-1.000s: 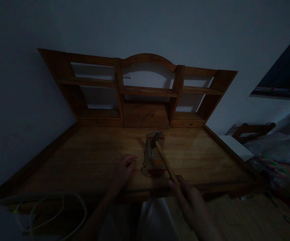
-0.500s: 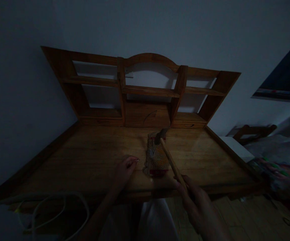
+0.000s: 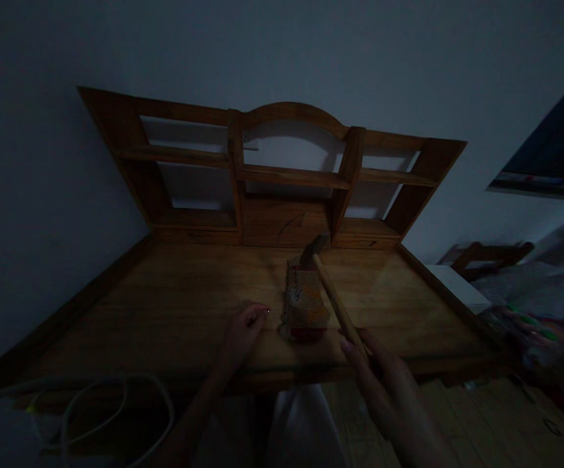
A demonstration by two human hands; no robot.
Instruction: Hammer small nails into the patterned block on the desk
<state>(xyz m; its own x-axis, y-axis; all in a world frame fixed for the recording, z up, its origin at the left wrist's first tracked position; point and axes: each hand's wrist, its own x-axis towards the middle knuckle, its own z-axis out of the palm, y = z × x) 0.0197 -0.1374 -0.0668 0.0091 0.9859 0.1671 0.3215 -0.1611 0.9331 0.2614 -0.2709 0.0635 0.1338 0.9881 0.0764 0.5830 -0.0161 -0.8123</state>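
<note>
My right hand (image 3: 377, 377) is wrapped round the wooden handle of a hammer (image 3: 338, 305). The hammer's dark head is raised over the far end of a worn block (image 3: 306, 302), which has a speckled, yellowish top and dark red ends. That block lies on the wooden desk (image 3: 189, 286). To its left, my left hand (image 3: 245, 328) rests on the desk with thumb and forefinger pinched together. A tiny shiny spot shows at those fingertips, too small to make out.
A wooden shelf unit (image 3: 289, 175) stands along the desk's back edge. Pale cables (image 3: 165, 396) loop at the lower left. Right of the desk are a white surface (image 3: 457, 286), a wooden chair back (image 3: 494, 253) and a heap of plastic bags and cloth.
The hammer's head has moved up and slightly away, showing more of the block's top. My right hand has risen a little with it. My left hand stays in place.
</note>
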